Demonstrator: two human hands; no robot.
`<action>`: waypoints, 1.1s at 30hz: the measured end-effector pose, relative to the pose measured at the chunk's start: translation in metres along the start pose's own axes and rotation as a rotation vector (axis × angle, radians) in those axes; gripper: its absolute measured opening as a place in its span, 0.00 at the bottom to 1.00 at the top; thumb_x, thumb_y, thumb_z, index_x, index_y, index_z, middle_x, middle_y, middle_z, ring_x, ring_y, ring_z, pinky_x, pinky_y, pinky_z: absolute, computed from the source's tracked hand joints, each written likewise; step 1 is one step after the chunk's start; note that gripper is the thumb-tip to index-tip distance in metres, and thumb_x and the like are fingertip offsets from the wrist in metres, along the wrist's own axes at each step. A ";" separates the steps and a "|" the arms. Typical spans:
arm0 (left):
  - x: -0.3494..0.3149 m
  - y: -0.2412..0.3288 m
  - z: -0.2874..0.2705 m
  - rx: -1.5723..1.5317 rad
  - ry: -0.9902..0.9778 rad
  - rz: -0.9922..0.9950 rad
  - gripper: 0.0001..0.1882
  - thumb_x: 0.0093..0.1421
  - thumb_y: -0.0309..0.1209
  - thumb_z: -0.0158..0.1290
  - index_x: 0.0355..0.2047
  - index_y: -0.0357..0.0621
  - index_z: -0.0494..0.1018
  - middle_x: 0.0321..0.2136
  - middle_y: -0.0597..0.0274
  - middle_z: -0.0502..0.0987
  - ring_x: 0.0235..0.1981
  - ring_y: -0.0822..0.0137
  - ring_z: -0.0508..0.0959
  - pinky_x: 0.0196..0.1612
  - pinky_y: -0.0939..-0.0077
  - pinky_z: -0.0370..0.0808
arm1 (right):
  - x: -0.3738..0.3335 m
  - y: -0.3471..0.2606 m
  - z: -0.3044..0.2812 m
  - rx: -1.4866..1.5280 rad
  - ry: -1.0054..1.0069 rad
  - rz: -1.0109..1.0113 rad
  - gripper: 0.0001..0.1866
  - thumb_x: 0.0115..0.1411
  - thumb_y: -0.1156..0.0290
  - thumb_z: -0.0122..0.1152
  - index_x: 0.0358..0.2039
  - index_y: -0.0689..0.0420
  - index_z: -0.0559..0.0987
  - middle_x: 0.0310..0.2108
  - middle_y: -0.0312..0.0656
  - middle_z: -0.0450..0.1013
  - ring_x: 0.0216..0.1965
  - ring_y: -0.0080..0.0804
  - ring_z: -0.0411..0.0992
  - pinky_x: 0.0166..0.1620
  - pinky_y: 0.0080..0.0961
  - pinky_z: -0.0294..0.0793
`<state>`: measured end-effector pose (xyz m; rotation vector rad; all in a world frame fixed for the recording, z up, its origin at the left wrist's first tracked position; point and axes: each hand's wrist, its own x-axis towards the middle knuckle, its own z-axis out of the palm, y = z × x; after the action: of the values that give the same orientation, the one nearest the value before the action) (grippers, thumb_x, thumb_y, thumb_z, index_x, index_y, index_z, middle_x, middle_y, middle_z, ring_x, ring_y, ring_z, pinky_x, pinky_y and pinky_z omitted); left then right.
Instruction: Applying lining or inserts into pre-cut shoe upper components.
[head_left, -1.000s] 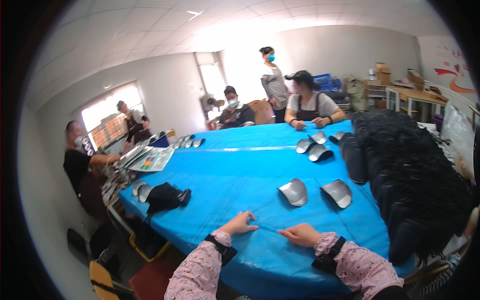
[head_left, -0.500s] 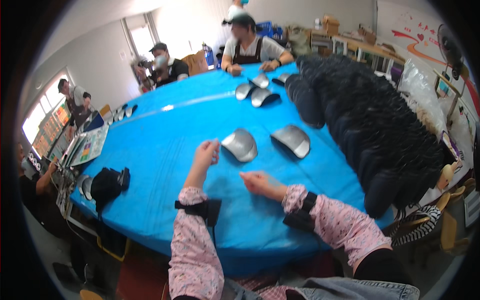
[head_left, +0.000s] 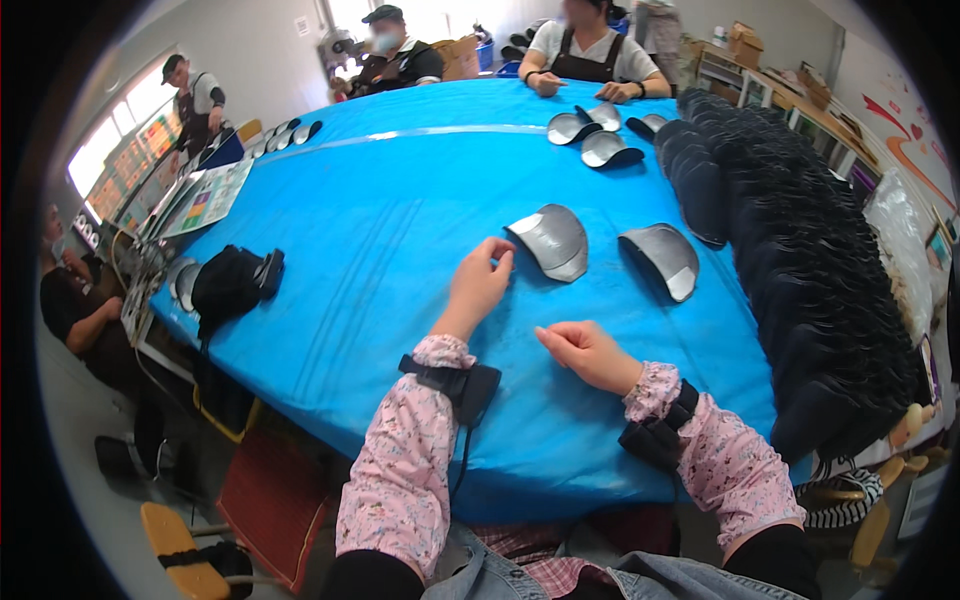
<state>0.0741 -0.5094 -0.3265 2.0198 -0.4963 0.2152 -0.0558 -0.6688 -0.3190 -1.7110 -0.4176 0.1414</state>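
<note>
My left hand [head_left: 482, 286] is over the table with its fingers curled together, close to the near-left edge of a silver, curved, visor-shaped piece [head_left: 556, 246]. A gap seems to separate the two, though the fingertips are partly turned away. Nearer to me, my right hand [head_left: 592, 354] is closed, thumb and forefinger together and aimed left. Anything in either hand is hidden or too small to make out. A second silver visor-shaped piece [head_left: 664, 258] with a dark underside lies to the right of the first, untouched. Both rest on the blue table cover [head_left: 370, 260].
Along the right side stretches a long stack of black visor-shaped pieces [head_left: 810, 270]. Several more silver pieces [head_left: 608, 150] lie at the far side before a seated person [head_left: 590, 50]. A black cap-like bundle [head_left: 230, 285] lies left. Other people stand or sit around the table.
The view has shifted, so the table's things appear elsewhere in the picture. My left hand remains beside the left silver piece, with its fingers now turned more downward. My right hand stays closed nearby.
</note>
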 end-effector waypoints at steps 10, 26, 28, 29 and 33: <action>0.004 0.011 0.000 0.219 0.113 0.081 0.14 0.54 0.28 0.48 0.42 0.46 0.68 0.29 0.61 0.73 0.24 0.67 0.73 0.28 0.71 0.70 | 0.005 -0.001 -0.006 -0.039 -0.016 0.006 0.22 0.62 0.61 0.47 0.14 0.59 0.61 0.13 0.28 0.52 0.18 0.15 0.49 0.20 0.20 0.51; -0.004 0.001 0.009 0.132 0.110 0.271 0.27 0.52 0.25 0.50 0.54 0.48 0.60 0.48 0.52 0.64 0.50 0.53 0.64 0.53 0.64 0.62 | 0.003 0.007 0.000 -0.102 0.030 0.010 0.22 0.62 0.64 0.47 0.13 0.58 0.62 0.12 0.28 0.57 0.16 0.13 0.52 0.19 0.16 0.51; -0.003 0.000 0.007 0.156 0.149 0.356 0.25 0.51 0.26 0.51 0.51 0.50 0.63 0.48 0.55 0.65 0.50 0.54 0.64 0.55 0.64 0.60 | 0.003 0.009 -0.001 -0.074 0.034 0.001 0.22 0.62 0.64 0.47 0.12 0.58 0.62 0.12 0.28 0.58 0.16 0.13 0.52 0.19 0.16 0.51; -0.003 0.003 0.006 0.179 0.108 0.339 0.20 0.49 0.27 0.53 0.45 0.50 0.67 0.46 0.56 0.66 0.49 0.55 0.65 0.56 0.63 0.58 | 0.003 0.009 -0.002 -0.093 0.031 0.002 0.21 0.62 0.64 0.47 0.13 0.57 0.63 0.12 0.28 0.57 0.16 0.13 0.52 0.20 0.16 0.51; -0.004 0.013 -0.001 0.283 -0.024 0.334 0.12 0.45 0.31 0.59 0.31 0.51 0.71 0.42 0.60 0.68 0.48 0.59 0.66 0.57 0.59 0.54 | 0.000 0.002 -0.005 -0.013 0.097 0.027 0.18 0.62 0.65 0.46 0.16 0.56 0.64 0.13 0.29 0.58 0.18 0.14 0.54 0.22 0.15 0.53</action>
<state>0.0650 -0.5129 -0.3170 2.2046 -0.8592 0.4880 -0.0535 -0.6733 -0.3197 -1.7295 -0.3247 0.0753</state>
